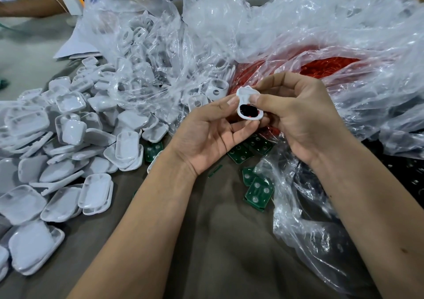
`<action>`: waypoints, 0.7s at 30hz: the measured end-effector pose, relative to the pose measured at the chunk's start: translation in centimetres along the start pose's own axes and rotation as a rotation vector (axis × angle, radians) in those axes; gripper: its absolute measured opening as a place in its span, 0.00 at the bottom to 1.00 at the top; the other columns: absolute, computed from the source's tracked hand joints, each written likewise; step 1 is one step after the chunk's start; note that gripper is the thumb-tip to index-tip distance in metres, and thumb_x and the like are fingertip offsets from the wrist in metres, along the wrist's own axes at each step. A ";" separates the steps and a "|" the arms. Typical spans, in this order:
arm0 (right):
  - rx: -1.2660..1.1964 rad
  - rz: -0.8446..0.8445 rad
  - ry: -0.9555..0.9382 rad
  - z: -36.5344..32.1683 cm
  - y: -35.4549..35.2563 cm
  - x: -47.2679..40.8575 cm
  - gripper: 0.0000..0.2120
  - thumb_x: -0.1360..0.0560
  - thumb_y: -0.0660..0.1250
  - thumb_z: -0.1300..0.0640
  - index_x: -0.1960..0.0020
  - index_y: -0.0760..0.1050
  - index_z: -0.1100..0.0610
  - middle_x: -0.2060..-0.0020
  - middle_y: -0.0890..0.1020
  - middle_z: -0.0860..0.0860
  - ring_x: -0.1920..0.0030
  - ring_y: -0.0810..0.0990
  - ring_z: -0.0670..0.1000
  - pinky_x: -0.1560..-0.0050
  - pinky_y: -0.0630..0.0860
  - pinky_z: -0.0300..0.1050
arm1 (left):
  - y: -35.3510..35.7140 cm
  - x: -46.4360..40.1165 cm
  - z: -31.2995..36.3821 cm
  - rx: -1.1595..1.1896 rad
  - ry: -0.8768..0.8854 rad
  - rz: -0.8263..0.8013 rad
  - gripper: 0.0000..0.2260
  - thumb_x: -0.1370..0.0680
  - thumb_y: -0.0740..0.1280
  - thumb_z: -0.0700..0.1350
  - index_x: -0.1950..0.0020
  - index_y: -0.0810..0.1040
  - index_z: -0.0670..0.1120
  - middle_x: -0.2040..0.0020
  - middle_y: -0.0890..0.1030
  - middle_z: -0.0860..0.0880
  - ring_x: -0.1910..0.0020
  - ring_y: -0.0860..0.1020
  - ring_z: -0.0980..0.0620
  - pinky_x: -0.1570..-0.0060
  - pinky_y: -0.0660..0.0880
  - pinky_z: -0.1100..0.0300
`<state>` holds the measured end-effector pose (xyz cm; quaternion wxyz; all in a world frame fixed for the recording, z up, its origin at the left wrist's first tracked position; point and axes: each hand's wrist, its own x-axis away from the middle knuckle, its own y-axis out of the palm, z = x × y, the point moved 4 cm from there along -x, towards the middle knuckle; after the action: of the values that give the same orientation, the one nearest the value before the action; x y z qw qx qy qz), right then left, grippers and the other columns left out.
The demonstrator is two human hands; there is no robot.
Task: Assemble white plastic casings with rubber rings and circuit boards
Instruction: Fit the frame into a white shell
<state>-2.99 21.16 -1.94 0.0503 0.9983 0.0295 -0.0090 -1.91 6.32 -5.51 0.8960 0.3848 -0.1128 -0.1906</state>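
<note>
I hold a small white plastic casing (246, 102) between both hands, above the table's middle. A dark opening with red rubber at its rim shows in its lower part. My left hand (213, 133) pinches the casing's left edge with thumb and fingers. My right hand (298, 112) grips it from the right, thumb pressed on its front. Green circuit boards (259, 192) lie on the table below my hands. A clear bag of red rubber rings (325, 67) sits just behind my hands.
A heap of white casing halves (75, 142) covers the table's left side. A clear bag with more white parts (142, 46) stands at the back. Crumpled clear plastic (309, 207) spreads along the right. Another person's arm (29, 9) rests at the far left corner.
</note>
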 end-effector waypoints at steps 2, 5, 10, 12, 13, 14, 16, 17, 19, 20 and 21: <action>-0.009 0.001 0.018 0.0 0.0 0.0 0.07 0.27 0.75 0.70 0.54 0.80 0.60 0.57 0.85 0.61 0.61 0.82 0.55 0.68 0.76 0.42 | 0.0 0.0 0.0 -0.005 -0.003 -0.008 0.12 0.20 0.64 0.37 0.41 0.84 0.37 0.49 0.84 0.36 0.51 0.85 0.38 0.51 0.83 0.57; -0.035 -0.004 0.054 0.1 0.1 -0.1 0.08 0.27 0.74 0.71 0.53 0.80 0.60 0.55 0.84 0.61 0.61 0.82 0.53 0.69 0.74 0.41 | 0.0 0.1 0.0 -0.018 -0.002 -0.014 0.12 0.20 0.64 0.37 0.39 0.82 0.36 0.47 0.84 0.35 0.50 0.85 0.37 0.51 0.83 0.56; -0.044 0.030 -0.038 0.3 0.3 0.1 0.09 0.27 0.75 0.71 0.54 0.79 0.60 0.59 0.83 0.59 0.62 0.82 0.53 0.70 0.76 0.42 | 0.0 0.0 0.0 0.024 0.005 0.007 0.12 0.20 0.64 0.37 0.41 0.83 0.36 0.47 0.84 0.37 0.49 0.85 0.38 0.51 0.83 0.57; 0.034 0.050 -0.155 0.1 0.4 0.1 0.08 0.27 0.76 0.70 0.54 0.80 0.60 0.59 0.83 0.58 0.62 0.83 0.53 0.68 0.79 0.43 | 0.1 0.0 0.0 0.061 0.009 0.015 0.13 0.21 0.65 0.38 0.40 0.81 0.35 0.47 0.84 0.37 0.50 0.85 0.38 0.53 0.83 0.58; 0.060 0.048 -0.203 -0.1 0.4 0.2 0.06 0.26 0.75 0.68 0.54 0.82 0.60 0.60 0.84 0.57 0.63 0.83 0.53 0.68 0.79 0.43 | 0.3 0.0 0.0 0.085 0.012 0.016 0.13 0.22 0.66 0.38 0.40 0.80 0.35 0.48 0.84 0.37 0.51 0.85 0.38 0.54 0.83 0.58; 0.072 0.044 -0.239 -0.2 0.5 0.1 0.03 0.24 0.74 0.66 0.55 0.83 0.60 0.61 0.84 0.55 0.64 0.82 0.52 0.67 0.79 0.44 | 0.3 0.1 0.0 0.113 0.016 0.017 0.13 0.24 0.67 0.38 0.41 0.80 0.35 0.49 0.84 0.37 0.53 0.85 0.38 0.55 0.83 0.58; 0.086 0.067 -0.300 -0.4 0.4 0.1 0.07 0.19 0.70 0.61 0.54 0.83 0.61 0.63 0.84 0.56 0.66 0.80 0.51 0.66 0.78 0.45 | 0.5 0.2 0.1 0.169 0.019 0.015 0.13 0.26 0.67 0.38 0.42 0.79 0.36 0.49 0.83 0.36 0.55 0.85 0.38 0.57 0.83 0.58; 0.100 0.083 -0.333 -0.5 0.4 0.1 0.10 0.17 0.67 0.58 0.54 0.83 0.62 0.64 0.83 0.57 0.66 0.80 0.50 0.66 0.77 0.46 | 0.5 0.3 0.2 0.187 0.019 0.010 0.13 0.26 0.66 0.38 0.42 0.79 0.36 0.49 0.83 0.36 0.56 0.85 0.38 0.57 0.83 0.57; 0.165 0.126 -0.423 -0.9 0.3 0.3 0.14 0.15 0.64 0.56 0.54 0.83 0.61 0.65 0.82 0.55 0.66 0.79 0.49 0.65 0.75 0.47 | 0.7 0.5 0.3 0.202 0.016 0.000 0.14 0.24 0.64 0.38 0.40 0.79 0.36 0.48 0.83 0.36 0.56 0.85 0.39 0.57 0.83 0.58; 0.218 0.145 -0.480 -1.2 0.4 0.5 0.15 0.15 0.63 0.55 0.54 0.83 0.61 0.66 0.82 0.52 0.65 0.78 0.48 0.64 0.74 0.46 | 0.7 0.5 0.3 0.204 0.014 -0.005 0.16 0.24 0.64 0.38 0.38 0.77 0.36 0.47 0.82 0.37 0.56 0.85 0.39 0.56 0.83 0.58; 0.280 0.163 -0.538 -1.4 0.6 0.7 0.15 0.15 0.63 0.55 0.54 0.83 0.60 0.66 0.81 0.49 0.65 0.78 0.47 0.62 0.73 0.44 | 0.7 0.5 0.4 0.201 0.013 -0.012 0.18 0.25 0.64 0.38 0.35 0.75 0.36 0.46 0.82 0.37 0.56 0.84 0.39 0.56 0.83 0.58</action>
<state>-2.19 20.79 -0.54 -0.0810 0.9564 -0.0664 -0.2727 -1.36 6.31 -4.70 0.8524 0.4748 -0.1233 -0.1811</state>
